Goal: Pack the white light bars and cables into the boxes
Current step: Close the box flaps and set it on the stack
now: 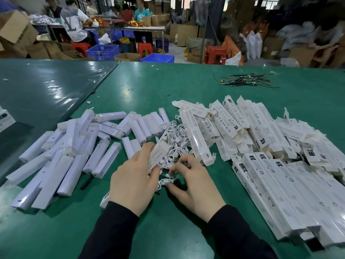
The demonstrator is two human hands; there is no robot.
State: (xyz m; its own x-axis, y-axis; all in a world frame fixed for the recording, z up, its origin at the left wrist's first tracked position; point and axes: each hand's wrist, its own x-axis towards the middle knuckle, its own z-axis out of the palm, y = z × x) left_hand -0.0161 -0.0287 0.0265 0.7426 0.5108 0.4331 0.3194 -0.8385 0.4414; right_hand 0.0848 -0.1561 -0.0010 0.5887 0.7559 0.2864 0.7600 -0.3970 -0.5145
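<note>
The left hand [135, 181] gripped a narrow white box [158, 155] near its lower end, fingers curled round it and the box tilted up and away toward the cable pile, probably so that its near end faced the right hand for loading. The right hand [194, 181] pinched a small coiled white cable [165, 181] between thumb and fingertips, just beside that end of the box; it looked like the cable was about to go in, though whether a light bar was already inside could not be told.

The stock was sorted into 3 groups on the green table [186, 85], which kept each part within reach. To the left lay a loose heap of white light bars [61, 156], smooth, glossy, square-sectioned sticks, several in clear film. In the middle sat a tangle of thin white cables [177, 139], soft and springy, bundled into little coils. To the right were the boxes [270, 165]: matte printed card sleeves, long and slim, an untidy heap further back and tidy rows laid side by side nearer the person, likely the finished ones.

A cluster of dark wires [242, 81] lay well apart at the far side. The table surface was slick and shiny, with small white scraps on it
</note>
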